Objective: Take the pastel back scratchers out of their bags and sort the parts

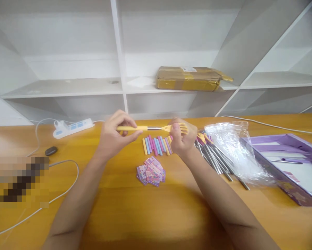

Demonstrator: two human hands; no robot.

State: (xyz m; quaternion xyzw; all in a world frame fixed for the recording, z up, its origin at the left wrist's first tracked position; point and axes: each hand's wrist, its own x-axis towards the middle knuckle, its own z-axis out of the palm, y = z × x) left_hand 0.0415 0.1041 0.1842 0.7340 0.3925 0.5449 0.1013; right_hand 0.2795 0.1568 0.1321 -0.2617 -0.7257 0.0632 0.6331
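A back scratcher (154,128) with a yellow grip, a short silver shaft and a yellow claw head is held level above the table. My left hand (118,130) pinches the yellow grip between thumb and fingers. Closed round the claw end is my right hand (183,135), its thumb pressed on the head and the prongs partly showing. Below lies a row of yellow, blue, pink and purple handle tubes (157,146). Nearer to me is a loose pile of small printed pink and purple cards (152,172).
Several metal rods with coloured claw heads (215,158) lie at the right beside a clear plastic bag (234,149). A purple box (278,185) holds papers and a pen. At the left are a power strip (74,127), cable and black mouse. A taped parcel (188,79) rests on the shelf.
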